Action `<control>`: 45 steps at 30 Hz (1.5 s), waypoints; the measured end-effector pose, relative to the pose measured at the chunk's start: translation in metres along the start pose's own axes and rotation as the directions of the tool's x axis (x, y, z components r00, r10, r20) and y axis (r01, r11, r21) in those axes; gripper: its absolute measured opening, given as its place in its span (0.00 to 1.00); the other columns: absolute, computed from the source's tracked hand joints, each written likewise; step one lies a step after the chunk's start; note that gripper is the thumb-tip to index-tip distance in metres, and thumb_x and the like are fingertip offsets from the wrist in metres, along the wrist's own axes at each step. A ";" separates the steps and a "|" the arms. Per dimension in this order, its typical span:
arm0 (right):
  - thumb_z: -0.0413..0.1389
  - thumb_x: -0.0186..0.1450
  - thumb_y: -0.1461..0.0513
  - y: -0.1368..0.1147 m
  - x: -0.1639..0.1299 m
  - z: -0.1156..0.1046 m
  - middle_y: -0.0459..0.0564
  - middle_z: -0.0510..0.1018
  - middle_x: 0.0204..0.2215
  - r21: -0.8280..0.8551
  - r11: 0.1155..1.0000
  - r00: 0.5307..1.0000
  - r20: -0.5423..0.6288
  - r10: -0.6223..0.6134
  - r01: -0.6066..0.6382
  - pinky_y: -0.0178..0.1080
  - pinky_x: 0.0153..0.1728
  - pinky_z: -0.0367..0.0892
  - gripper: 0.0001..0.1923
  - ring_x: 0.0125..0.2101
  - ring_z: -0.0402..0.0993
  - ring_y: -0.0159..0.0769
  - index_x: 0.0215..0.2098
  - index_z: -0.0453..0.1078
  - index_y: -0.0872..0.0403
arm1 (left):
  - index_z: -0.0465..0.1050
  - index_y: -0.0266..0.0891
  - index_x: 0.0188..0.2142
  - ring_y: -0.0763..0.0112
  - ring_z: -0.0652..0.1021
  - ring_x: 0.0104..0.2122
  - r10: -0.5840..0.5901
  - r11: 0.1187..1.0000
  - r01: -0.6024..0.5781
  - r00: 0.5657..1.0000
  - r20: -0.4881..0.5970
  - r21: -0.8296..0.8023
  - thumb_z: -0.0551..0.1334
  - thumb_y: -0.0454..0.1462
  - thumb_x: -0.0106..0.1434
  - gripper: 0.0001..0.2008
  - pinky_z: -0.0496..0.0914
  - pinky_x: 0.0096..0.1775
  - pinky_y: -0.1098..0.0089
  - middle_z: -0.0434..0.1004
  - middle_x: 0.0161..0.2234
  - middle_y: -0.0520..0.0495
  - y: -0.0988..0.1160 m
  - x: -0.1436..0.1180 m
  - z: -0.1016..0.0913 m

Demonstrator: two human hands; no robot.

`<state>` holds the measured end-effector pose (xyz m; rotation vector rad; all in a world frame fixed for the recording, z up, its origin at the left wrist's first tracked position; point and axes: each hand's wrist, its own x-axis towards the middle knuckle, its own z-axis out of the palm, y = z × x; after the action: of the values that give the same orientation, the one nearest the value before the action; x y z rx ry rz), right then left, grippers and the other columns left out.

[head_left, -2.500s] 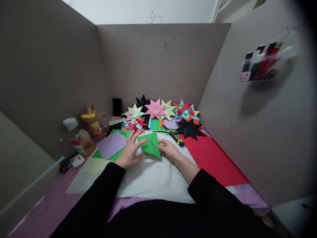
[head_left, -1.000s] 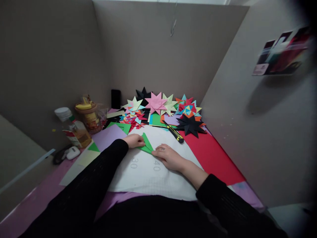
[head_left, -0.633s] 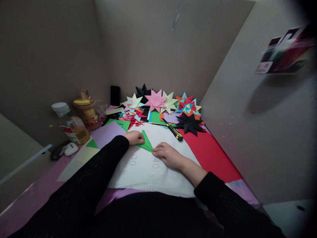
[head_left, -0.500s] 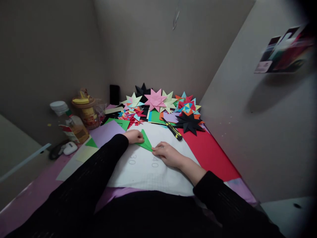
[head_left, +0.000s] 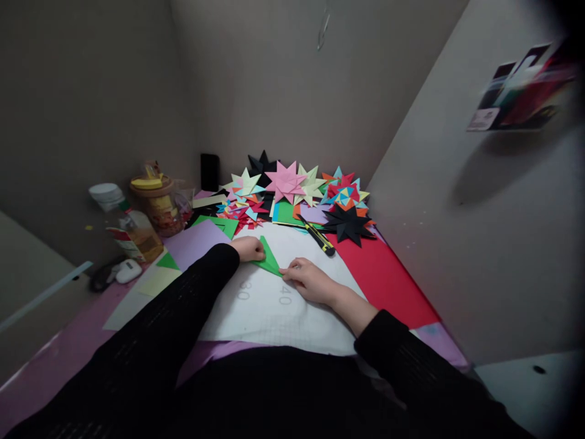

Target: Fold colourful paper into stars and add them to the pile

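Note:
A folded green paper triangle [head_left: 269, 260] lies flat on the white gridded mat [head_left: 274, 311]. My left hand [head_left: 248, 248] is curled into a loose fist and presses on the triangle's left edge. Fingertips of my right hand [head_left: 307, 280] hold down its lower right corner. Both sleeves are black.
Behind the mat lie a yellow-and-black utility knife [head_left: 319, 238], a pile of folded paper stars [head_left: 287, 181], a black star [head_left: 348, 224] and loose coloured sheets, including red paper [head_left: 382, 277] and lilac paper [head_left: 194, 240]. Jars and a bottle [head_left: 132, 227] stand at left. Grey partition walls enclose the desk.
The green paper went from a wider raised shape to a narrow flat triangle. My left hand closed from spread fingers to a fist pressing its edge. The camera tilted down slightly.

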<state>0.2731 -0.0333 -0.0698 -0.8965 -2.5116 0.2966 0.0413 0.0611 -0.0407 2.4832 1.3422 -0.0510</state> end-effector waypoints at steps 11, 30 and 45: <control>0.54 0.62 0.67 -0.002 0.003 0.001 0.51 0.78 0.42 -0.127 0.991 0.999 0.024 -0.030 0.032 0.43 0.45 0.62 0.14 0.40 0.67 0.39 0.43 0.75 0.47 | 0.75 0.39 0.24 0.71 0.69 0.23 -0.007 1.000 0.007 1.000 -0.008 -0.014 0.58 0.44 0.52 0.12 0.58 0.26 0.73 0.73 0.21 0.50 0.000 0.000 0.000; 0.53 0.62 0.67 -0.008 0.004 0.007 0.52 0.77 0.26 -0.305 0.939 0.987 0.066 -0.145 0.159 0.50 0.54 0.55 0.11 0.42 0.69 0.41 0.42 0.72 0.55 | 0.71 0.40 0.26 0.70 0.70 0.25 -0.038 0.999 0.038 0.997 -0.069 -0.004 0.59 0.48 0.54 0.13 0.56 0.25 0.72 0.71 0.23 0.51 -0.008 -0.005 0.007; 0.50 0.62 0.68 -0.021 -0.001 0.007 0.57 0.80 0.36 -0.347 0.935 0.990 0.136 -0.034 0.080 0.48 0.57 0.54 0.14 0.44 0.73 0.38 0.46 0.67 0.59 | 0.67 0.37 0.44 0.54 0.69 0.46 -0.304 0.882 0.423 0.849 -0.432 0.209 0.54 0.41 0.65 0.12 0.63 0.43 0.62 0.68 0.44 0.37 0.006 -0.045 0.028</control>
<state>0.2590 -0.0509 -0.0692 -0.9595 -2.7569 -0.1262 0.0239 0.0137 -0.0576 2.5174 2.1156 0.1775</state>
